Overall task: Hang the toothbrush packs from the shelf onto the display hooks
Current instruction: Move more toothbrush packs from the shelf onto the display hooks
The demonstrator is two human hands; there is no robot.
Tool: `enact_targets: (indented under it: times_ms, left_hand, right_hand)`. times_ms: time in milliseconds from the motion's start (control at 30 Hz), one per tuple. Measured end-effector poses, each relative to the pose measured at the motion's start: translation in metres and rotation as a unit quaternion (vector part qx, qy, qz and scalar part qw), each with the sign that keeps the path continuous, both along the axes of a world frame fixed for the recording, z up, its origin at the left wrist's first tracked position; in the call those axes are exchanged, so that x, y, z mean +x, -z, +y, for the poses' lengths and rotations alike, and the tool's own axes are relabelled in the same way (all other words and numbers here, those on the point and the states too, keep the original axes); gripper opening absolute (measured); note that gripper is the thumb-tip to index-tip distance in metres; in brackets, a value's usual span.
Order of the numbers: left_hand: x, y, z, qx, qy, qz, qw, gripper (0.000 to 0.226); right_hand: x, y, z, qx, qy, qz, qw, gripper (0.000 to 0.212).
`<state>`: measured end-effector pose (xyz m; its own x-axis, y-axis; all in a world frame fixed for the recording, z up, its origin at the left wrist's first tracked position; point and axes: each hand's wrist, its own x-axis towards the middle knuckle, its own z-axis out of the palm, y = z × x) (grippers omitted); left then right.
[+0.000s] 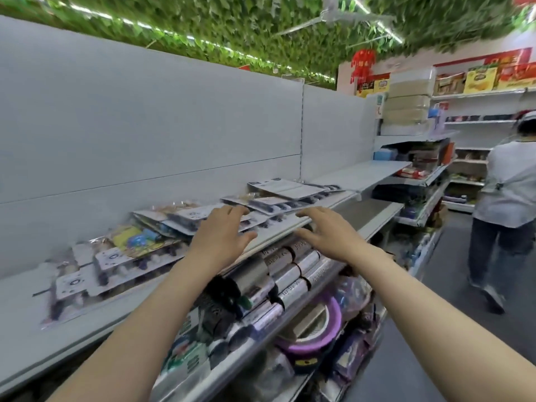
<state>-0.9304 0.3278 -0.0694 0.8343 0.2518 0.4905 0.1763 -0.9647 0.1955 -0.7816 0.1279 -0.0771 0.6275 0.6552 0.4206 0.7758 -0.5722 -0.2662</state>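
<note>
While both arms reach forward:
left hand (pixel 222 236): fingers spread, holding nothing, above toothbrush packs (pixel 185 217)
right hand (pixel 329 232): spread wide, holding nothing
shelf (pixel 359 172): white

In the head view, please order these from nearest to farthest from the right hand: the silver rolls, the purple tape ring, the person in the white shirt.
From the right hand:
1. Silver rolls, on the shelf just below the hand.
2. Purple tape ring, lower down, one shelf further below.
3. Person in the white shirt, far to the right, down the aisle.
</note>
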Motion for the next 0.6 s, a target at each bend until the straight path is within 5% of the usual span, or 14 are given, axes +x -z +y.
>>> enact_targets:
  times_ms: [333, 600]
  left_hand:
    - [0.226, 0.004, -0.046, -0.083, -0.074, -0.008, 0.994, 0.057]
    - [0.324, 0.01, -0.03, -0.106, -0.202, 0.023, 0.973, 0.067]
  right_hand:
    - [0.236, -0.005, -0.039, 0.011, -0.051, 0.038, 0.998, 0.049]
    - [0.351, -0.003, -0.012, 0.077, -0.081, 0.092, 0.989, 0.046]
